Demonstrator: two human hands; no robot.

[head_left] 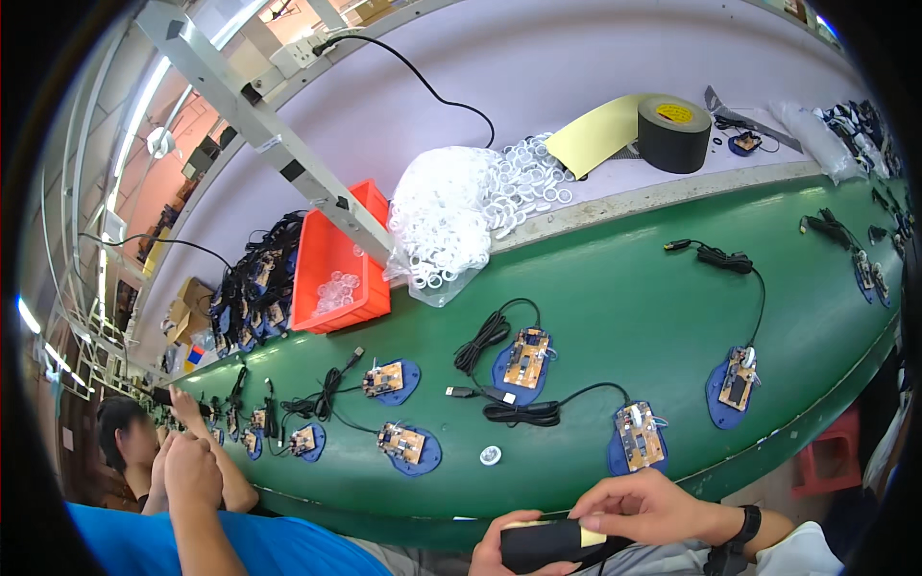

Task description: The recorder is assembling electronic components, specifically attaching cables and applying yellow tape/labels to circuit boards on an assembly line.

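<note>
My left hand (492, 551) is wrapped round a black, flat-faced piece with pale yellow backing (543, 545), low in the view at the belt's near edge. From the right, my right hand (636, 509) has its thumb and fingers closed on the yellow end of that piece. A dark band circles my right wrist. Just beyond my hands, on the green belt, lies a blue computer mouse base (622, 459) with a brown circuit board and a coiled black cable (523, 413). A small round white part (491, 455) rests to its left. What lies under my fingers is hidden.
More mouse bases (526, 365) with cables line the green belt (595, 307). Behind stand an orange bin (343, 322), a bag of white rings (437, 206) and a black tape roll (674, 134). A co-worker's hands (192, 470) are at left; a red stool (831, 451) stands right.
</note>
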